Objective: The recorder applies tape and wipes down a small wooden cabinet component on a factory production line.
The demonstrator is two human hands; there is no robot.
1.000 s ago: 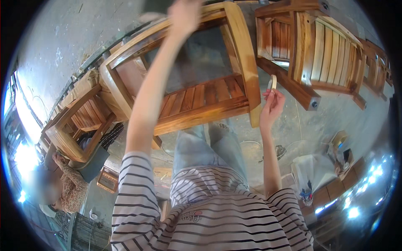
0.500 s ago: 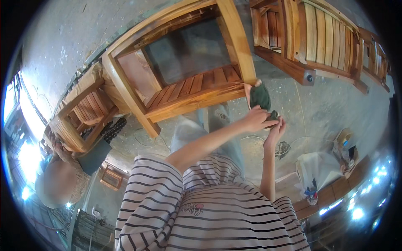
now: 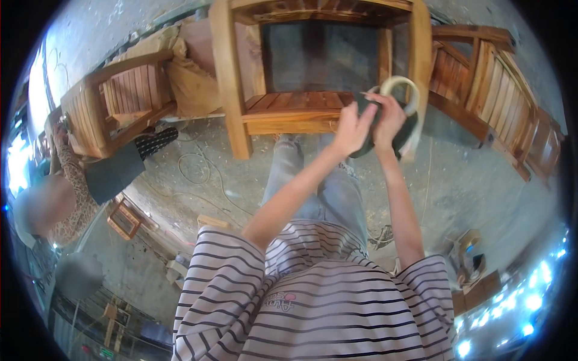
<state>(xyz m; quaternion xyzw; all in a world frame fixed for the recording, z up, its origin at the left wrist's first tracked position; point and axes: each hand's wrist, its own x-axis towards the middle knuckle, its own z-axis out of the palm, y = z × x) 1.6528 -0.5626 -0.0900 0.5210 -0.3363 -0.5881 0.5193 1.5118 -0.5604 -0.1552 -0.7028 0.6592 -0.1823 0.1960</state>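
Observation:
A dark green strip with a pale back, which looks like sandpaper point(image 3: 410, 133), is bunched between my hands, and one end curls up in a pale loop. My left hand point(image 3: 354, 129) pinches its left edge with thumb and fingers close together. My right hand point(image 3: 388, 123) is closed around its middle, fingers pointing up. Both hands are just in front of the right end of a wooden frame point(image 3: 230, 102) with square legs. Low in that frame runs a slatted shelf point(image 3: 289, 102), its right end covered by my hands.
Slatted wooden chairs stand on the left point(image 3: 129, 96) and the right point(image 3: 490, 84). A person in a patterned sleeve point(image 3: 71, 162) is at the left chair. A thin cord point(image 3: 208, 171) loops across the concrete floor. A small wooden frame point(image 3: 124, 218) lies at lower left.
My view has swung, so the wooden frame now stands straight ahead. Both hands have come up closer to it with the strip, which now curls into a loop.

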